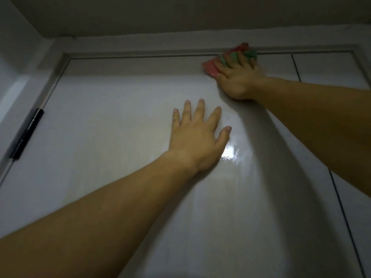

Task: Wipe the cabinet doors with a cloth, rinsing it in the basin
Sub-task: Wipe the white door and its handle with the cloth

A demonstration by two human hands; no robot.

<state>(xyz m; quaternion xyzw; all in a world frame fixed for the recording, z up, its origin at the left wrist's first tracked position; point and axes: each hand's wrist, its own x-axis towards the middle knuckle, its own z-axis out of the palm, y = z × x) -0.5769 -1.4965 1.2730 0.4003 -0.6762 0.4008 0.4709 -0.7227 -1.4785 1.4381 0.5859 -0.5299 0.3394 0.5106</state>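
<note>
High on door [104, 141], cloth [209, 67] under right hand [239, 82]

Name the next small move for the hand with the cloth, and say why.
Probably slide the cloth leftward along the top edge of the cabinet door: the right hand presses it near the upper right corner, the left hand braces below.

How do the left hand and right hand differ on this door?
The right hand presses a pink-and-green cloth against the door; the left hand lies bare on it. The right hand is at the door's top edge; the left hand sits lower and further left. Both have straight, spread fingers flat to the surface.
</note>
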